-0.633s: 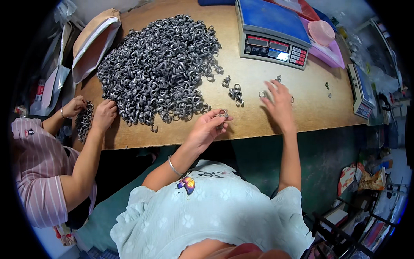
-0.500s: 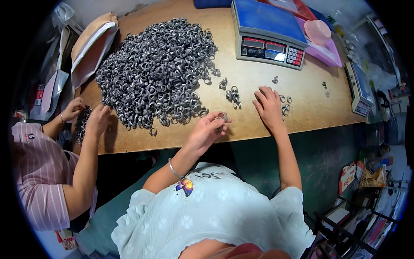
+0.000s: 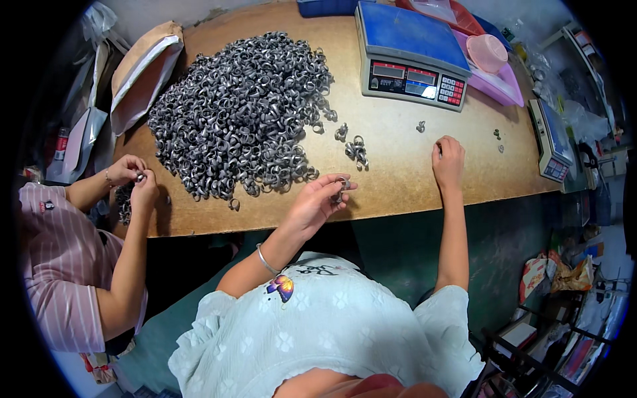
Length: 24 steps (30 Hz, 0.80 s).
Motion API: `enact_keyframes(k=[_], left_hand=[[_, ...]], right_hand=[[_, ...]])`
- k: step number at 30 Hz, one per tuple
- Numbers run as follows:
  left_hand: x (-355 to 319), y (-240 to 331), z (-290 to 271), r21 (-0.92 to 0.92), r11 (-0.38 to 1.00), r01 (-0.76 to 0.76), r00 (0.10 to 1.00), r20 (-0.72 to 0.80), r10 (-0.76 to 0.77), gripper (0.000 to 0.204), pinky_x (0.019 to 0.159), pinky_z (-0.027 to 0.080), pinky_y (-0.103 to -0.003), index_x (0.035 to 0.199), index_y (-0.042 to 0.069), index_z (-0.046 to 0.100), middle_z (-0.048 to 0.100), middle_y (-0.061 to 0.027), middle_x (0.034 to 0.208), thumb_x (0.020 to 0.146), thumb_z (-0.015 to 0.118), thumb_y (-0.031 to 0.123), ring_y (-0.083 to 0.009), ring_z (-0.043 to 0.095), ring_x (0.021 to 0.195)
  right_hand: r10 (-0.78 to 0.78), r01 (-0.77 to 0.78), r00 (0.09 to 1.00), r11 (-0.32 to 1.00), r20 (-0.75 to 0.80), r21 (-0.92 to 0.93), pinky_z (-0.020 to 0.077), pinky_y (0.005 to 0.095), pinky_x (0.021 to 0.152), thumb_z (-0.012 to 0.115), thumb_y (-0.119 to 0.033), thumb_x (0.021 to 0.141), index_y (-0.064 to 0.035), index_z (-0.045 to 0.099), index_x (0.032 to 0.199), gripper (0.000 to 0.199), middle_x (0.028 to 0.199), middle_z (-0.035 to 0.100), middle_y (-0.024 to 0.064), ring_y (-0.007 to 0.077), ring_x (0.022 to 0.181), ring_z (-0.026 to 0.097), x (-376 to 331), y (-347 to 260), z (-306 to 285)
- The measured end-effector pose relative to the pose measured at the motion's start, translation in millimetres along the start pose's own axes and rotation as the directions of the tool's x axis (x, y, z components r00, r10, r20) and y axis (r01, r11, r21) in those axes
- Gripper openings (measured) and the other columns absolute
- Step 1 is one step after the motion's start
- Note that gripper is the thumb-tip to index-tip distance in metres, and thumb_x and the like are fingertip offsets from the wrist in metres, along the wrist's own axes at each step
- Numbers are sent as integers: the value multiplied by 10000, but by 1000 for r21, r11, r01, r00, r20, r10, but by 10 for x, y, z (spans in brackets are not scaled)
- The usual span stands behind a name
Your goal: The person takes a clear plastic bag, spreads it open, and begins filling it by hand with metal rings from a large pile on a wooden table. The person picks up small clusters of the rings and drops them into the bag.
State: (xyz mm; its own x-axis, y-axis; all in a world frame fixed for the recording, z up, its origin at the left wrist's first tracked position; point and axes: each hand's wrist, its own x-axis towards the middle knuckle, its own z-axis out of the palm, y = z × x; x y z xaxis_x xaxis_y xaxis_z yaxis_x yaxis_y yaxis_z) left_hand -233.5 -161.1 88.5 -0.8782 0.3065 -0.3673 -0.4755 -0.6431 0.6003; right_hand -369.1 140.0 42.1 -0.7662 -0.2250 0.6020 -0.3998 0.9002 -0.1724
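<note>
My left hand (image 3: 323, 200) is raised at the table's near edge, its thumb and fingers closed on a few grey metal rings (image 3: 342, 186). Further right, my right hand (image 3: 449, 162) rests on the tabletop with curled fingers. It appears to be gathering small rings, mostly hidden under it; a dark bit (image 3: 439, 151) shows at its left side. A large heap of grey metal rings (image 3: 239, 113) covers the table's left half. Between heap and right hand lie a small cluster of rings (image 3: 357, 152) and another little clump (image 3: 342, 132). A tiny ring group (image 3: 421, 126) sits beyond my right hand.
A scale with a blue top (image 3: 411, 53) stands at the back, a second scale (image 3: 553, 142) at the right. Beside the first are a pink basket (image 3: 488, 53) and purple tray (image 3: 509, 87). At left, a co-worker's hands (image 3: 136, 179) hold something small near a paper sack (image 3: 142, 73).
My right hand has moved right and curled over the spot where several loose rings lay; they no longer show. My left hand stays nearly still. The co-worker's hands have come together.
</note>
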Motion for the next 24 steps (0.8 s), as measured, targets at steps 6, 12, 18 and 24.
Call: enact_keyframes(k=[6, 12, 18, 24], left_hand=[[-12, 30, 3, -16, 1000, -14, 1000, -11, 14, 285, 706, 483, -249, 1130, -38, 474, 563, -129, 1043, 879, 500, 95, -126, 553, 796], [49, 19, 62, -14, 1000, -27, 999, 44, 27, 342, 743, 482, -240, 1186, -53, 444, 540, -152, 1125, 867, 501, 55, -132, 555, 844], [34, 34, 50, -14, 998, -54, 997, 59, 55, 336, 730, 480, -238, 1174, -39, 466, 559, -139, 1114, 851, 523, 35, -115, 557, 820], [57, -10, -133, -74, 997, -12, 1000, 10, 12, 320, 706, 483, -217, 1182, -33, 464, 566, -146, 1097, 891, 496, 97, -102, 550, 795]], right_hand=[[38, -37, 998, 999, 41, -39, 392, 380, 792, 618, -129, 757, -35, 556, 832, 135, 900, 552, 100, 267, 872, 518, 9, 419, -46], [-54, 58, 997, 994, -50, 88, 395, 382, 794, 640, -155, 755, -16, 576, 868, 191, 909, 549, 121, 288, 890, 507, 337, -155, 95], [137, -213, 966, 900, 218, 380, 429, 350, 780, 628, -55, 744, -2, 595, 874, 144, 924, 563, 147, 294, 940, 517, 332, -427, 298], [-107, -92, 962, 742, 253, 664, 416, 333, 832, 660, -19, 697, -32, 598, 833, 150, 958, 626, 80, 259, 958, 532, 161, -931, 224]])
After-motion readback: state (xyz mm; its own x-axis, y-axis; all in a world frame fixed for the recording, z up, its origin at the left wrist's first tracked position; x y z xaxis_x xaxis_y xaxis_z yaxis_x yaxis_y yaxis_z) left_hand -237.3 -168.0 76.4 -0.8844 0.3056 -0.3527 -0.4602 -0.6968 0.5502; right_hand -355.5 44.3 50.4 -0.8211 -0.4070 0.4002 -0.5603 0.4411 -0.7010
